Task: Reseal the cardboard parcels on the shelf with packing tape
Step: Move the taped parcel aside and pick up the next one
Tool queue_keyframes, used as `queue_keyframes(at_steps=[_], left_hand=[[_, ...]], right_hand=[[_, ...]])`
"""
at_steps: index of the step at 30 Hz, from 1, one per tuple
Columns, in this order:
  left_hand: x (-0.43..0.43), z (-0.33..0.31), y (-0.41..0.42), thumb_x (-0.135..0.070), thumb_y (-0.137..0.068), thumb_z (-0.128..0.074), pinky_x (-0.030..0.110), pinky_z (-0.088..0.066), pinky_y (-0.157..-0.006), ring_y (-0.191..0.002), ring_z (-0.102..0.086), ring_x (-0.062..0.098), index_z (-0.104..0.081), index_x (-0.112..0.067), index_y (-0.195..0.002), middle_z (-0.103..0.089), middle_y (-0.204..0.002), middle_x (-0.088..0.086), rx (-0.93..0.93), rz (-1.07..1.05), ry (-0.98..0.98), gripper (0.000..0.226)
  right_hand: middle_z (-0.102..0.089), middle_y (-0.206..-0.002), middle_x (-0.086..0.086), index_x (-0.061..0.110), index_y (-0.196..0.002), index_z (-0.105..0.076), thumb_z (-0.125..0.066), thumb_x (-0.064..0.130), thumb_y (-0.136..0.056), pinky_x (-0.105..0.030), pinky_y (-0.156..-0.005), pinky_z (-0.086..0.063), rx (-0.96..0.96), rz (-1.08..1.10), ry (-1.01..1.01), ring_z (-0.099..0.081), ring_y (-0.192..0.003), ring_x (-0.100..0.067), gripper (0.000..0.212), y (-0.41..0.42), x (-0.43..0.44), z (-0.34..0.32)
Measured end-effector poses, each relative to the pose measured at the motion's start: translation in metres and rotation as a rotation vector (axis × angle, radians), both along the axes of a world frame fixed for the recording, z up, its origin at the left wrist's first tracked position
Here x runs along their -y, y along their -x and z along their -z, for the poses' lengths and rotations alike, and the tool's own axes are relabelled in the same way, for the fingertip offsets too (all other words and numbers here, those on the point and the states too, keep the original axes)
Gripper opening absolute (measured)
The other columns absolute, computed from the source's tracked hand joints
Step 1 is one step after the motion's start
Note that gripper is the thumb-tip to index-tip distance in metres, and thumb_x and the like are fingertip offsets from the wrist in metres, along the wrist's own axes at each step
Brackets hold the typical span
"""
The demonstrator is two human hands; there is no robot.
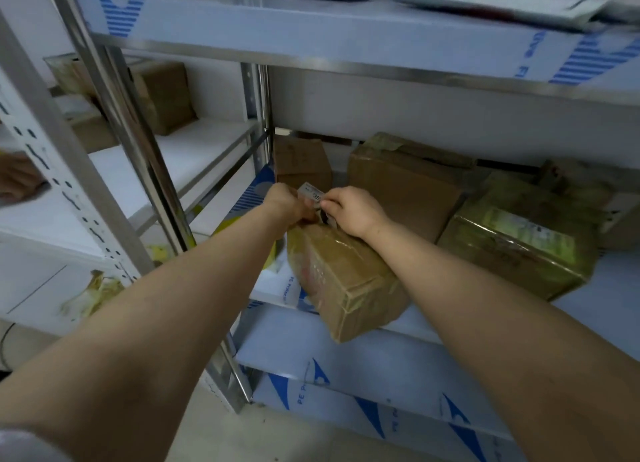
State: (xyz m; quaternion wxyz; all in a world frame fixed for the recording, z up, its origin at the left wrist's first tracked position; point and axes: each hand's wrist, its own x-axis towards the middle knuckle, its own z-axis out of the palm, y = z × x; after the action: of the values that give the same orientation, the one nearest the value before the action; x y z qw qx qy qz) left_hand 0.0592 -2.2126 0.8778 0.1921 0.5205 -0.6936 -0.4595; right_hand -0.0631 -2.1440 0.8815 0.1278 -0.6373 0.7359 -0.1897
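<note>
Item: front parcel (pixel 346 281), middle shelf (pixel 595 298), both hands at its far end.

Brown cardboard parcel wrapped in glossy tape, lying askew at the shelf's front edge near the left corner, its near corner overhanging the edge. Left hand (pixel 287 205) clenched, gripping a small white printed item (pixel 313 194) just above the parcel's far end; right hand (pixel 353 212) pinches the same item from the other side, wrist resting on the parcel top. Whether the item is a tape roll cannot be told. Behind, toward the back edge: small box (pixel 301 163), larger box (pixel 405 184). At the right: green-taped box (pixel 519 250). Upper shelf (pixel 311 28) carries flat packets.
</note>
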Motion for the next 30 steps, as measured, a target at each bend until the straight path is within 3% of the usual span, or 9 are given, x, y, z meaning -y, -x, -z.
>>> queue_keyframes(at_steps=[2,4,7,9,13,16,20,26,30], left_hand=[[0.001,0.005,0.005,-0.012,-0.076,-0.078,0.033,-0.052,-0.082,-0.088,-0.060,0.021,-0.064,-0.004,-0.099,-0.062,-0.093,0.010,-0.019,0.004,-0.007,0.028],[0.001,0.010,0.010,-0.023,-0.075,-0.080,0.034,-0.052,-0.087,-0.093,-0.064,0.022,-0.066,-0.005,-0.098,-0.067,-0.095,0.009,0.070,0.031,0.098,0.032],[0.000,0.010,0.012,-0.034,-0.083,-0.070,0.035,-0.053,-0.079,-0.091,-0.065,0.024,-0.071,-0.014,-0.097,-0.069,-0.097,0.007,0.269,0.098,0.406,0.024],[-0.001,0.008,0.011,-0.040,-0.085,-0.064,0.034,-0.053,-0.076,-0.092,-0.064,0.023,-0.073,-0.019,-0.098,-0.069,-0.099,0.004,0.320,0.111,0.498,0.027],[0.003,0.005,0.010,-0.042,-0.088,-0.059,0.029,-0.044,-0.063,-0.090,-0.064,0.027,-0.070,-0.016,-0.089,-0.064,-0.086,0.004,0.414,0.075,0.545,0.028],[0.009,0.005,0.008,-0.042,-0.088,-0.058,0.029,-0.042,-0.060,-0.087,-0.063,0.030,-0.060,-0.017,-0.074,-0.063,-0.084,0.008,0.435,0.060,0.588,0.029],[0.016,0.001,0.004,-0.038,-0.090,-0.058,0.030,-0.043,-0.061,-0.086,-0.064,0.031,-0.058,-0.013,-0.074,-0.066,-0.088,0.013,0.419,0.093,0.600,0.030],[0.029,-0.004,-0.007,-0.033,-0.086,-0.063,0.029,-0.042,-0.060,-0.079,-0.062,0.028,-0.051,-0.013,-0.062,-0.057,-0.074,0.008,0.347,0.150,0.519,0.034],[0.036,-0.004,-0.010,-0.028,-0.086,-0.065,0.029,-0.047,-0.062,-0.077,-0.063,0.026,-0.054,-0.010,-0.065,-0.061,-0.076,0.009,0.271,0.153,0.393,0.029]], right_hand=[[-0.062,-0.122,-0.011,0.014,-0.122,-0.063,-0.044,0.028,-0.101,-0.038,-0.089,-0.047,0.021,0.004,0.001,-0.057,-0.110,-0.028,0.032,0.003,-0.001,0.000],[-0.063,-0.120,-0.011,0.013,-0.121,-0.063,-0.044,0.028,-0.101,-0.039,-0.089,-0.047,0.023,0.014,0.004,-0.057,-0.109,-0.029,0.031,0.003,-0.001,0.000],[-0.062,-0.122,-0.010,0.013,-0.123,-0.061,-0.045,0.029,-0.100,-0.038,-0.090,-0.046,0.019,0.032,-0.005,-0.057,-0.110,-0.027,0.032,0.003,-0.001,0.001],[-0.058,-0.130,-0.007,0.017,-0.132,-0.053,-0.049,0.034,-0.098,-0.036,-0.094,-0.045,0.039,0.063,-0.036,-0.054,-0.118,-0.025,0.039,0.005,-0.002,-0.002],[-0.039,-0.146,-0.008,0.020,-0.146,-0.030,-0.064,0.047,-0.081,-0.038,-0.102,-0.041,-0.047,0.166,-0.184,-0.040,-0.131,-0.027,0.079,0.011,-0.007,-0.012],[-0.042,-0.137,-0.011,0.018,-0.140,-0.038,-0.065,0.055,-0.079,-0.039,-0.093,-0.046,-0.150,0.267,-0.192,-0.047,-0.122,-0.029,0.076,0.011,-0.009,-0.016],[-0.050,-0.120,-0.009,0.016,-0.122,-0.052,-0.060,0.059,-0.084,-0.034,-0.074,-0.046,-0.293,0.295,-0.157,-0.056,-0.103,-0.027,0.058,0.002,-0.006,-0.021],[-0.063,-0.107,-0.007,0.011,-0.115,-0.057,-0.048,0.028,-0.097,-0.028,-0.054,-0.034,-0.599,0.171,-0.113,-0.062,-0.094,-0.028,0.026,-0.019,0.006,-0.025],[-0.063,-0.112,-0.012,0.002,-0.117,-0.056,-0.043,-0.003,-0.093,-0.032,-0.063,-0.037,-0.866,0.026,-0.115,-0.062,-0.098,-0.032,0.028,-0.026,0.012,-0.021]])
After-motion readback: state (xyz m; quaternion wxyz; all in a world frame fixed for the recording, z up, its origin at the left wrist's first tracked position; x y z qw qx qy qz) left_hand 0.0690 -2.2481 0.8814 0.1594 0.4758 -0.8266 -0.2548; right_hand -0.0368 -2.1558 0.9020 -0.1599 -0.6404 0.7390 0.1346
